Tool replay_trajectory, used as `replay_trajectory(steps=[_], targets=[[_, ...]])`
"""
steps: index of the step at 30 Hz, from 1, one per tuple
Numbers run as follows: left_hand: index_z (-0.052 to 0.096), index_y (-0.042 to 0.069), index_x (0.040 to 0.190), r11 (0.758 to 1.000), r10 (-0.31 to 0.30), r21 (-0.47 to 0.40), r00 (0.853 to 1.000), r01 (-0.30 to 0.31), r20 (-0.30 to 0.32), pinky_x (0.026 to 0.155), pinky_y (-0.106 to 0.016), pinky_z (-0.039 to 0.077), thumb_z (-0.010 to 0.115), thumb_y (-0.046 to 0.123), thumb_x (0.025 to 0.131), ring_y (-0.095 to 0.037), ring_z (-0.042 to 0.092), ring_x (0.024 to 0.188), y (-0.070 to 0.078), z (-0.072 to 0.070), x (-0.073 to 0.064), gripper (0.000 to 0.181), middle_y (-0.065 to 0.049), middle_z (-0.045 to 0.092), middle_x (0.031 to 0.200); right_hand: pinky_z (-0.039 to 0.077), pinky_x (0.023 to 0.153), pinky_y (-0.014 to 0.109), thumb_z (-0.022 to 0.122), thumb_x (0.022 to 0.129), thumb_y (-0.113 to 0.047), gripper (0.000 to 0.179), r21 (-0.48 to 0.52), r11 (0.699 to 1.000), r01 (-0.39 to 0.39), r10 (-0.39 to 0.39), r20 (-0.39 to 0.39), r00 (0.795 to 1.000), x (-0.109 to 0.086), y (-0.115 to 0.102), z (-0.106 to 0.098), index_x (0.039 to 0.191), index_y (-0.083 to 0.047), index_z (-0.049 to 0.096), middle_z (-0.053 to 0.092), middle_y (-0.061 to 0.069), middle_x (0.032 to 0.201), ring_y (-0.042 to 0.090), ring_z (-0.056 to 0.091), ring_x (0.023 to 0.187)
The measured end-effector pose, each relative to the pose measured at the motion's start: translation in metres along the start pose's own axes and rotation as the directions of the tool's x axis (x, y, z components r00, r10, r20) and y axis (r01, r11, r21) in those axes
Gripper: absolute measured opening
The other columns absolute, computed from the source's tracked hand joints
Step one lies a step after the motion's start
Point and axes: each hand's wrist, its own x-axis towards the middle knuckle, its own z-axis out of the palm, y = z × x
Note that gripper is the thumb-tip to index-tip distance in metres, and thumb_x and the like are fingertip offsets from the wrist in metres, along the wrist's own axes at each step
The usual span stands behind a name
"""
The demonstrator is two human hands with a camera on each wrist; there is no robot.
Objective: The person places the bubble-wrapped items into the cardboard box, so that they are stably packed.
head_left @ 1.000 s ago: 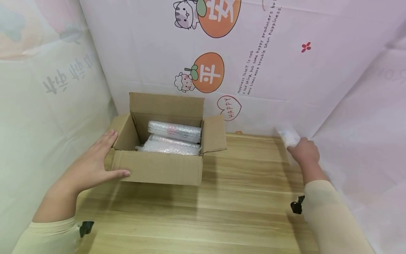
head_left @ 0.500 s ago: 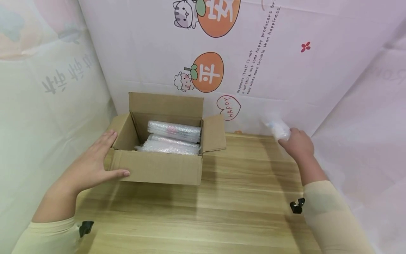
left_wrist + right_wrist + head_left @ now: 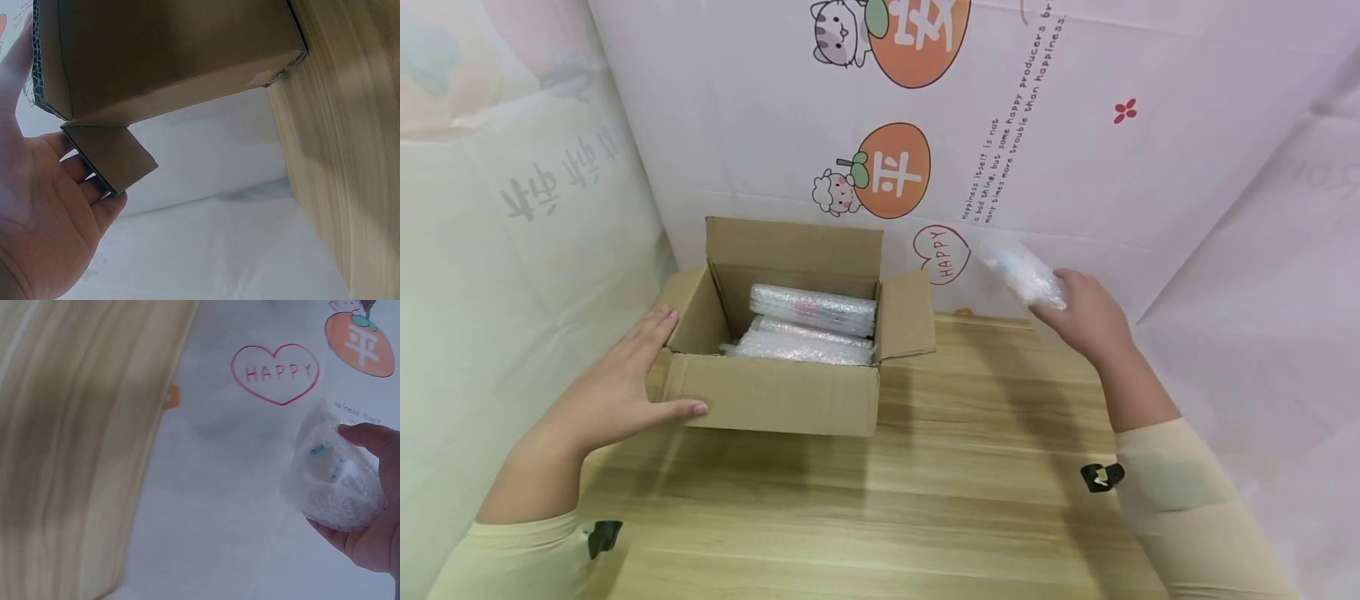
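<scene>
My left hand rests at the near left corner of an opened cardboard box, its fingers extended along the left flap and its thumb on the front flap. In the left wrist view the fingers pass behind a small flap. Inside the box lie bubble-wrapped packages, a rolled one with pink print behind a flatter one. To the right, my right hand grips a bubble-wrapped bundle raised above the table. Through its wrap, the right wrist view shows white contents with blue-green marks.
The box stands on a wood-grain table close to the back. White printed sheets enclose the table: a back sheet, a left one and a right one. The box's right flap sticks out sideways.
My right hand has lifted the bubble-wrapped bundle from near the right back corner and carried it up and leftward. My left hand and the box have stayed in place.
</scene>
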Motion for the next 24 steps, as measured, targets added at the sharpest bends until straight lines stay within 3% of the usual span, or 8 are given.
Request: replay_trajectory(steps=[14, 24], targets=[[0.002, 0.019, 0.16, 1.0, -0.004, 0.003, 1.0, 0.004, -0.004, 0.121, -0.057, 0.013, 0.074, 0.065, 0.074, -0.032, 0.005, 0.153, 0.001, -0.001, 0.0, 0.121, -0.004, 0.001, 0.166, 0.04, 0.102, 0.061, 0.067, 0.087, -0.054, 0.08, 0.166, 0.972, 0.167, -0.168, -0.011, 0.986, 0.011, -0.063, -0.03, 0.148, -0.008, 0.042, 0.047, 0.018, 0.146, 0.037, 0.046, 0.129], [0.002, 0.02, 0.16, 1.0, -0.009, 0.009, 1.0, 0.009, -0.001, 0.121, -0.058, 0.013, 0.074, 0.067, 0.074, -0.032, 0.005, 0.153, 0.0, 0.001, 0.0, 0.121, -0.002, -0.001, 0.166, 0.04, 0.104, 0.055, 0.07, 0.088, -0.046, 0.074, 0.205, 0.923, 0.326, -0.335, 0.008, 0.942, 0.021, -0.117, -0.032, 0.147, -0.011, 0.044, 0.05, 0.016, 0.142, 0.033, 0.047, 0.128]])
